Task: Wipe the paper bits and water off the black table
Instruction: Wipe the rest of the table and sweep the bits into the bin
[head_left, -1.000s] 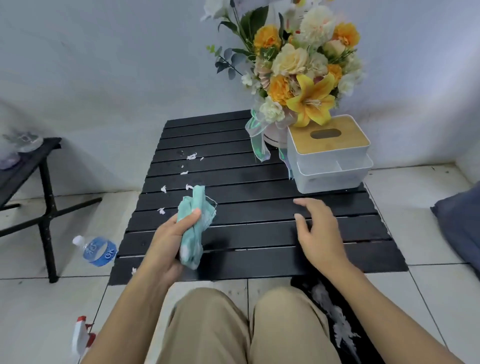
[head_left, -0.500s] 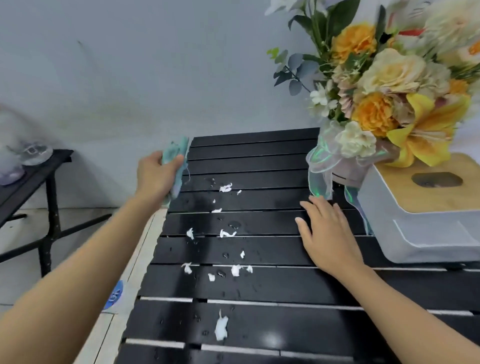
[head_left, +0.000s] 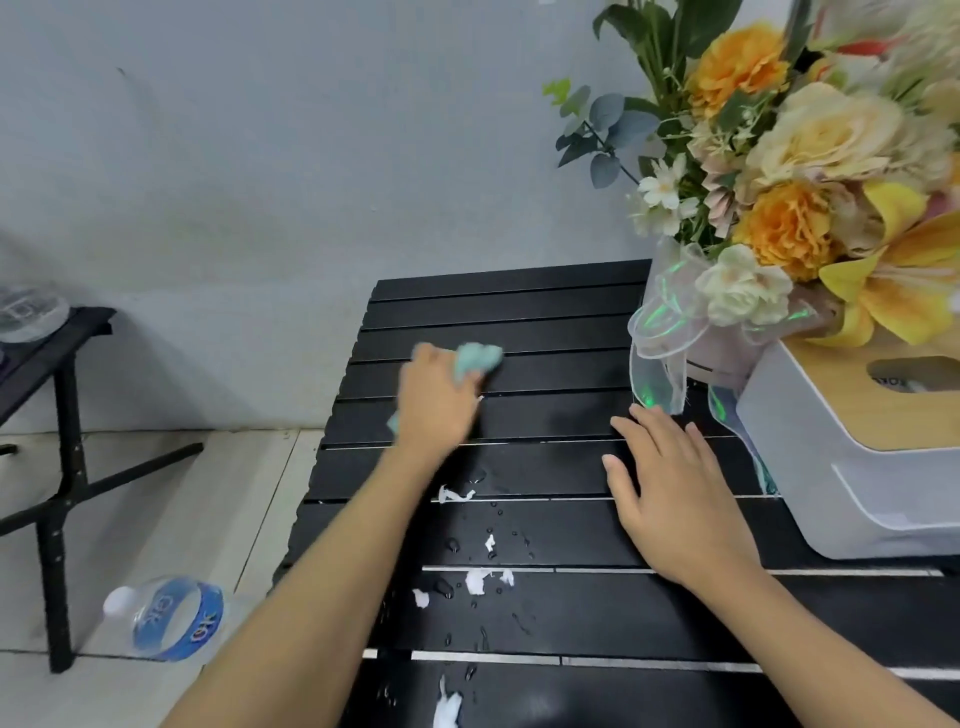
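While the left hand grips a bunched teal cloth against the black slatted surface, the right hand lies flat beside it, fingers spread. White paper bits and water drops sit between the two forearms, nearer the person than both hands. A white tissue box stands just right of the right hand.

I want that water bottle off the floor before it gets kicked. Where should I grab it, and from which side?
Likely round the blue-labelled middle of the bottle, coming from above: it lies on its side on the floor, white cap pointing left, so its round body is exposed on top.
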